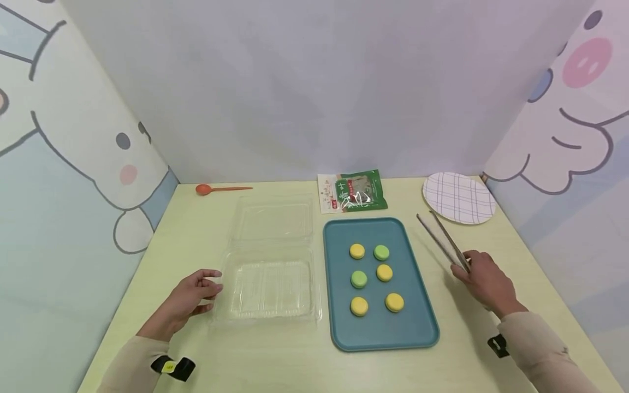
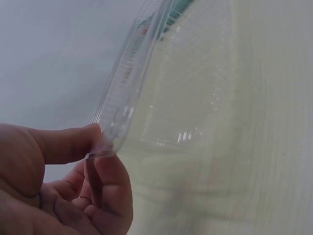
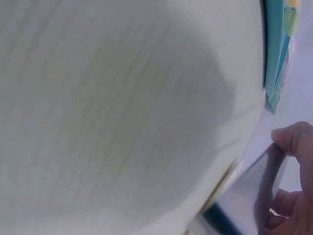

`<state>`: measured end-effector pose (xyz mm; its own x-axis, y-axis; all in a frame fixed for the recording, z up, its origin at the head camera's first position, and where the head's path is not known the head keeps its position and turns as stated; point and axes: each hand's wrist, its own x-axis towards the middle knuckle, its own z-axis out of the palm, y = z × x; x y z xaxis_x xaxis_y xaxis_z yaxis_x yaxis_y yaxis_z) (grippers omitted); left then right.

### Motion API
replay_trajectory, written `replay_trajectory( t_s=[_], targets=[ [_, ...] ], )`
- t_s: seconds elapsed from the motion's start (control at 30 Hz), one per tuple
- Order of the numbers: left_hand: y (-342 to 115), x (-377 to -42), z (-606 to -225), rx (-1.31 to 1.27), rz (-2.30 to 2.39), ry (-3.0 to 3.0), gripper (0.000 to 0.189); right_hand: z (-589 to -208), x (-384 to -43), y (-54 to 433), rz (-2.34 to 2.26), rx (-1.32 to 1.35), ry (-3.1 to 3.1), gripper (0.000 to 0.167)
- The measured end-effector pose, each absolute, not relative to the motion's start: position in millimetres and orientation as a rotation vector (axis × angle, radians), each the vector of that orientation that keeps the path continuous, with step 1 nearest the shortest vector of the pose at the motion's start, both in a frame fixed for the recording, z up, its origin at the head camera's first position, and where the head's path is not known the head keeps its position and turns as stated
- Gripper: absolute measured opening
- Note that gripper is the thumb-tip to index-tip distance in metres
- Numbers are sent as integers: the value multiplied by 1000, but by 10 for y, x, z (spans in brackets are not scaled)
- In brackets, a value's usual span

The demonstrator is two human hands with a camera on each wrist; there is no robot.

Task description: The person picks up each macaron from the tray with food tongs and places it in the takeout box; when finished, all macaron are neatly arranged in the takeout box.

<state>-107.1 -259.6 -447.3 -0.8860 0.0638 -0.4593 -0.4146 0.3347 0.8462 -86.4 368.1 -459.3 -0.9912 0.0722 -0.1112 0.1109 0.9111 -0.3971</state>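
My left hand (image 1: 194, 297) pinches the left edge of a clear plastic clamshell box (image 1: 275, 286) between thumb and fingers, plainest in the left wrist view, where the box wall (image 2: 128, 78) rises from the fingertips. The box lies opened flat, its lid half towards the back. In my right hand (image 1: 486, 278) is a pair of metal tongs (image 1: 444, 243), gripped near the joined end, its two arms apart and pointing to the back left. Left of the tongs lies a blue tray (image 1: 417, 327) bearing several yellow macarons (image 1: 385, 273) and green macarons (image 1: 359, 279).
Behind the tray lies a green and white food packet (image 1: 351, 191). A white checked plate (image 1: 459, 197) sits at the back right, and an orange spoon (image 1: 223, 189) at the back left. Printed walls (image 1: 319, 87) enclose the table on three sides.
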Motion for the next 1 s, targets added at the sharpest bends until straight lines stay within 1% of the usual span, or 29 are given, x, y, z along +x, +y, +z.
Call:
replay_trajectory(
  t_s=[0.17,0.43,0.63,0.67,0.87,1.0],
  targets=[
    [-2578,-1073,-4467,-326,1578,2194,45,-4608,-767,3675,-631,70,3020,57],
    [-2569,-1081,-4469,-337,1572,2202,44,-4639,-697,3697,-594,69,3040,59],
    [-2582,-1099,-4489,-340,1569,2207,46,-4675,-685,3698,-680,75,3059,74],
    [-2584,-1102,-4493,-339,1570,2207,46,-4680,-682,3695,-695,75,3065,73],
    [-2599,-1103,-4505,-339,1573,2188,46,-4691,-650,3666,-692,1,3136,48],
    [-2603,-1097,-4499,-331,1570,2182,46,-4695,-627,3660,-559,-22,3167,47]
  ],
)
